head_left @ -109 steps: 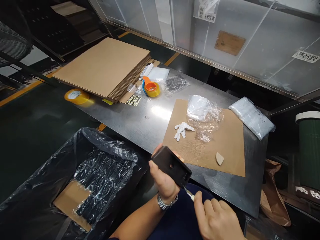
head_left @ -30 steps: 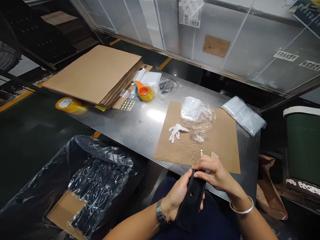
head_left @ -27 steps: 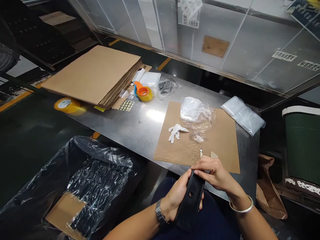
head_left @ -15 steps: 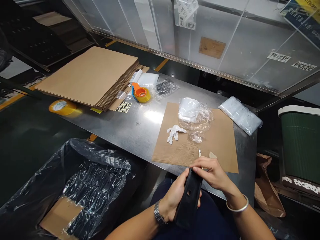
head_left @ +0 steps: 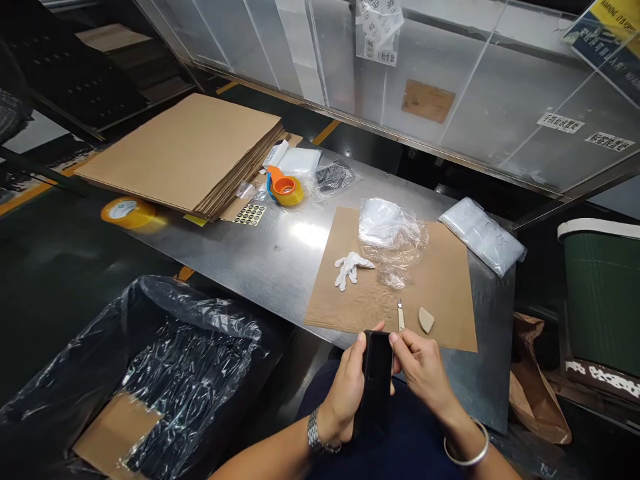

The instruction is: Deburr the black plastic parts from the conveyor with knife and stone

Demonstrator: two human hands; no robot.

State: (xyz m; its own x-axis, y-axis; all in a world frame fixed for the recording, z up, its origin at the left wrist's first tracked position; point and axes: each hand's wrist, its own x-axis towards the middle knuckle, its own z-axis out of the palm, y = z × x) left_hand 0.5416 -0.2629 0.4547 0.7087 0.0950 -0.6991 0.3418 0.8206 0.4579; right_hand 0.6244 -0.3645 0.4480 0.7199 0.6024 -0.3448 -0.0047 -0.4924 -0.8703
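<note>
A long black rectangular part (head_left: 379,380) with a thin raised rim is held upright before my lap, its lower end lost against my dark clothing. My left hand (head_left: 347,387) wraps its left side, the thumb along the edge. At the upper right corner, my right hand (head_left: 423,367) pinches the rim between thumb and fingers. Just beyond the hands, a pale-handled craft knife (head_left: 401,317) and a beige wedge-shaped piece (head_left: 426,320) lie on a cardboard sheet (head_left: 450,287). A white glove (head_left: 351,268) and crumpled clear plastic bags (head_left: 387,227) lie farther back on the sheet.
On the steel table (head_left: 270,260) stand a cardboard stack (head_left: 185,150), a tape dispenser (head_left: 286,189), a tape roll (head_left: 127,212) and a sticker sheet (head_left: 250,214). A plastic-wrapped packet (head_left: 483,235) lies right. A black-lined bin (head_left: 200,300) stands left, a green bin (head_left: 603,287) right.
The black part has been turned, so its rimmed face shows instead of the face with a hole. My right hand has moved down to the corner, uncovering the knife and beige piece.
</note>
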